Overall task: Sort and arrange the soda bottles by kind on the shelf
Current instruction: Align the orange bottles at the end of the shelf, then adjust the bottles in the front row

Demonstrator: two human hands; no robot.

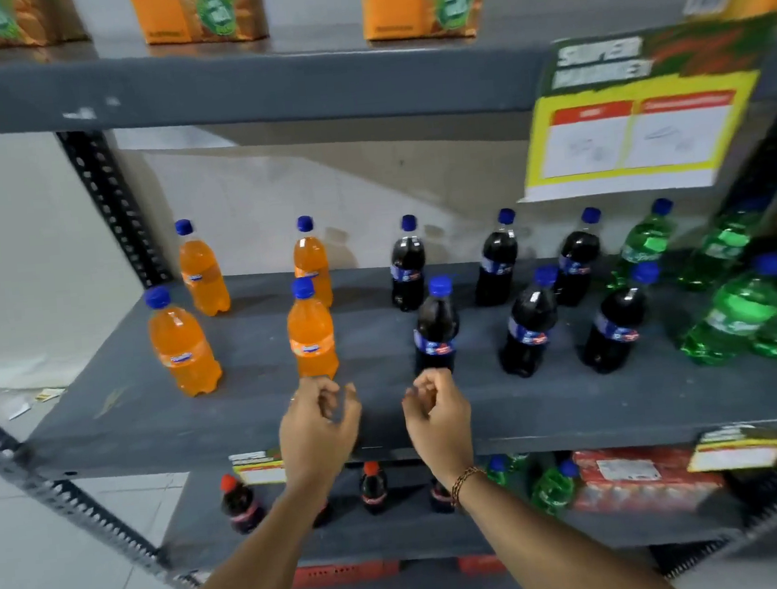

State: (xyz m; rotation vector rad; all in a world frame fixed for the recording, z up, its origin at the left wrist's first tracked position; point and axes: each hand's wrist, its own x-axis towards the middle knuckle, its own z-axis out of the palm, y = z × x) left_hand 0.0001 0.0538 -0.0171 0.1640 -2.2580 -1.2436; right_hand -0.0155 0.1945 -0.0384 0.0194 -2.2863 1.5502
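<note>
Bottles are standing upright across the frame's middle on the shelf (257, 428), and we are hovering our left hand (316, 434) just below an orange bottle (311, 336) and our right hand (437, 414) below a cola bottle (436, 327), both loosely curled, empty.

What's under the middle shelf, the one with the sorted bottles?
Under the middle shelf, a lower shelf holds red-capped cola bottles, green bottles and a red shrink-wrapped pack. Both forearms and the shelf edge cover part of that row, so a full count isn't possible.
</note>
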